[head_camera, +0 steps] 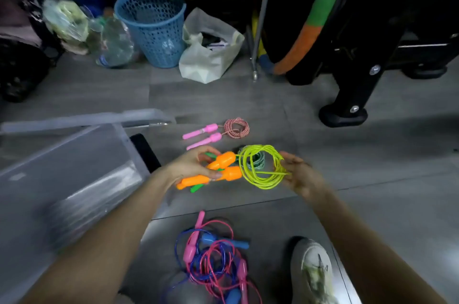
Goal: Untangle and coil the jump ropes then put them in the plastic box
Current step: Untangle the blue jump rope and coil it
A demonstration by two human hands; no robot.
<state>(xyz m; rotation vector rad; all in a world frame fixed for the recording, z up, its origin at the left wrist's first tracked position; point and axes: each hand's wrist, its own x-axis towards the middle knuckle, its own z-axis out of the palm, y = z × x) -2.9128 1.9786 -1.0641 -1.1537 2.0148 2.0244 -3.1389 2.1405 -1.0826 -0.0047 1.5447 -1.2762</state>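
- Near: pink and blue ropes (211,256) tangled, pending.
- Mid: left hand (191,167) clamps orange handles (216,172); right hand (295,174) pinches yellow-green coil (263,167) (likely keeping loops together).
- Left: plastic box (74,167), open.
- Far: pink-handled rope (223,130), coiled.

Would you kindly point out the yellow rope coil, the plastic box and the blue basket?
Yellow rope coil (267,180), head view, lower strands.
Plastic box (124,133), head view, right rim.
Blue basket (159,38), head view, front wall.

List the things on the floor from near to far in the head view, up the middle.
Tangled pink and blue ropes → yellow-green rope held in both hands → coiled pink-handled rope → white bag.
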